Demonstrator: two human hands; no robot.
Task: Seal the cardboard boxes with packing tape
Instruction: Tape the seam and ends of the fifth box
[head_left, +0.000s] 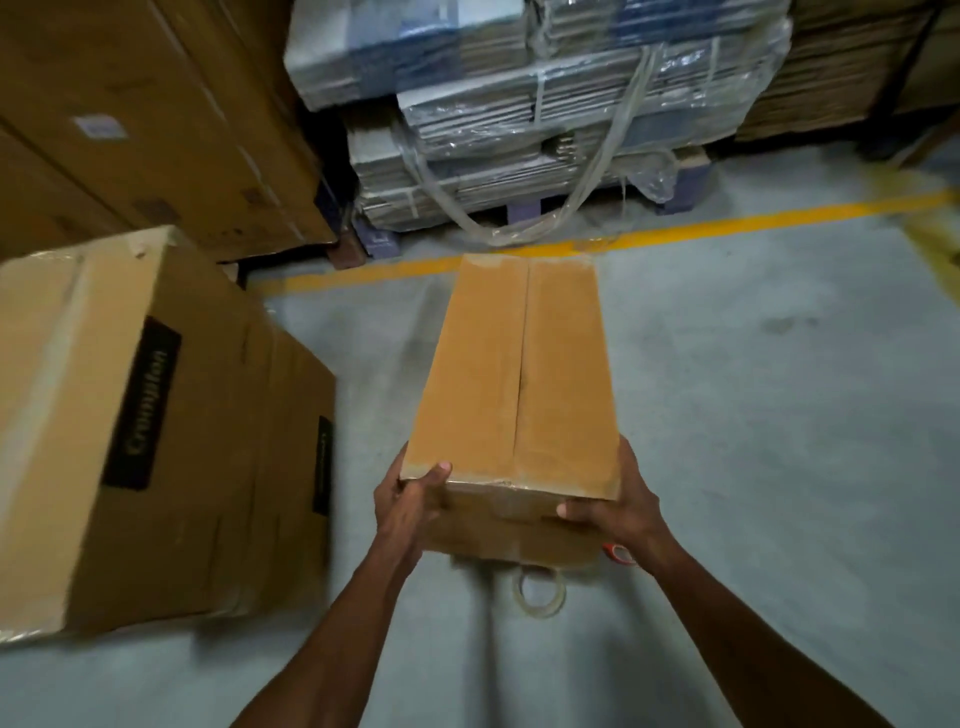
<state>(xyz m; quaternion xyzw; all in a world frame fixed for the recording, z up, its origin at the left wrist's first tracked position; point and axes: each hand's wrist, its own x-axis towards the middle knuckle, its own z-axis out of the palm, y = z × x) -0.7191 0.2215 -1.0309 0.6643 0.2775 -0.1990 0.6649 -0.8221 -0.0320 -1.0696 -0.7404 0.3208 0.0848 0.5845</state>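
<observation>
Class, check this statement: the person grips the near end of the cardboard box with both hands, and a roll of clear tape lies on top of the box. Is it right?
One detail is wrong. The head view shows the roll of clear tape lying on the floor below the cardboard box, not on top. The left hand and right hand do grip its near end.

Large carton (130, 431) blocks left of left hand (410, 506); floor (779, 415) open right of right hand (618, 512); tape roll (537, 592) below.

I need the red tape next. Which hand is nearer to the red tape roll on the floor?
Right. The right hand grips the box's near right corner, directly above the red tape roll showing by its wrist. The left hand grips the near left corner, farther away.
</observation>
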